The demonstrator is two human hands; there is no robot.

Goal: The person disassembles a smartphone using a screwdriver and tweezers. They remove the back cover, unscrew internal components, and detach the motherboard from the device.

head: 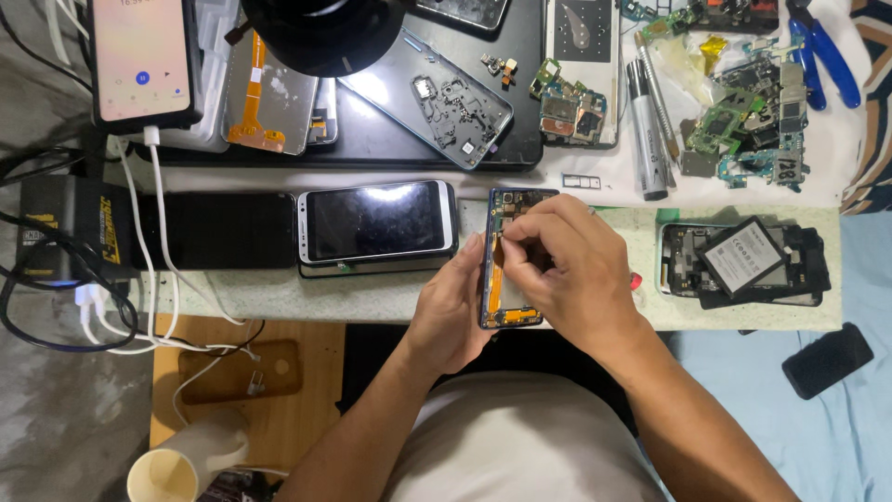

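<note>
The opened phone (506,265) stands on its long edge at the front of the worktop (279,297), back cover removed, an orange flex strip showing inside the frame. The left hand (451,311) supports the frame from the left side, grip clenched around its edge. The right hand (567,270) lies over the frame from the right; its fingertips (506,244) pinch together at the upper interior, but what they hold is too small to tell.

Progress, as a judgement: disassembly appears well advanced, since the interior is exposed; internal parts remain in the frame.

Just left of the hands lies a white-edged phone (376,223), screen up. To the right rests another opened phone with a loose battery (743,256). Behind lie circuit boards (743,121) and blue-handled pliers (822,56).
</note>
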